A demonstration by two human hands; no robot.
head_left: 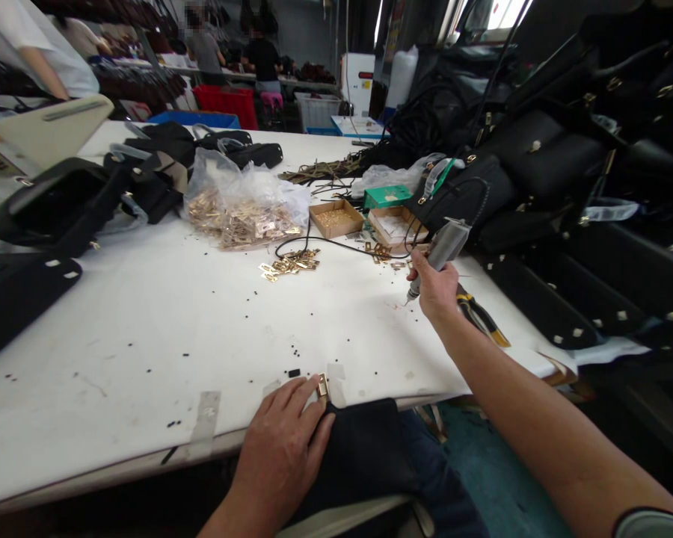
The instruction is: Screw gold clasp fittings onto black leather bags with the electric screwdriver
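Note:
My right hand (436,288) is wrapped around a grey electric screwdriver (449,245), its thin bit pointing down close to the white table top. A black cord runs from the screwdriver's side. At the table's front edge my left hand (289,430) presses on a black leather bag (364,441), fingers close together and thumb along the leather. A small gold metal clasp (323,387) sits at the bag's edge, against my left fingertips. The rest of the bag hangs down over my lap. Part of it is hidden under the left hand.
Yellow-and-black pliers (482,317) lie right of the screwdriver. Loose gold plates (292,263), a plastic bag of gold fittings (247,209) and a cardboard box of small screws (335,218) stand further back. Black bags (544,157) pile up at right. People work behind.

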